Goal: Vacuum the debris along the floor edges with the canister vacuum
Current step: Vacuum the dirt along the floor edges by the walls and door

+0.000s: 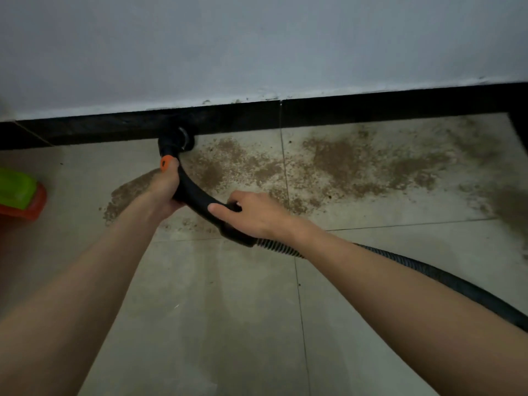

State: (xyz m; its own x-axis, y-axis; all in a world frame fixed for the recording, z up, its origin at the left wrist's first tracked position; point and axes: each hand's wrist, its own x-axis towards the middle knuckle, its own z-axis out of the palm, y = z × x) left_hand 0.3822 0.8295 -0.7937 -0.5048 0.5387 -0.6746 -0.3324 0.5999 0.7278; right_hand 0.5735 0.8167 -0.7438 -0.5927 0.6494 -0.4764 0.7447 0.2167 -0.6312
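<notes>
Left hand (164,187): fingers wrapped round the front part of the curved black wand (194,192), just behind its orange collar (166,164).
Right hand (254,214): gripping the rear of the same wand, thumb laid along the top toward the left hand, fingers curled under where the wand meets the hose.
Nozzle (177,140): a round black end piece, pressed down where the floor meets the black baseboard (228,117), touching or just short of it; I cannot tell which.
Hose (445,277): ribbed and black, running from under the right wrist away to the lower right edge of the view.
Canister: out of view.
Debris (337,158): brown grit scattered over the pale tiled floor (214,310), thickest in patches to the right of the nozzle along the baseboard; a smaller patch lies under the left forearm, left of the wand.
Wall (257,47): pale grey, with scuffed paint just above the baseboard.
Green and orange object (20,195): at the far left edge, partly cut off, well apart from the wand; what it is cannot be told.
Light: dim, with the corners darkened.
</notes>
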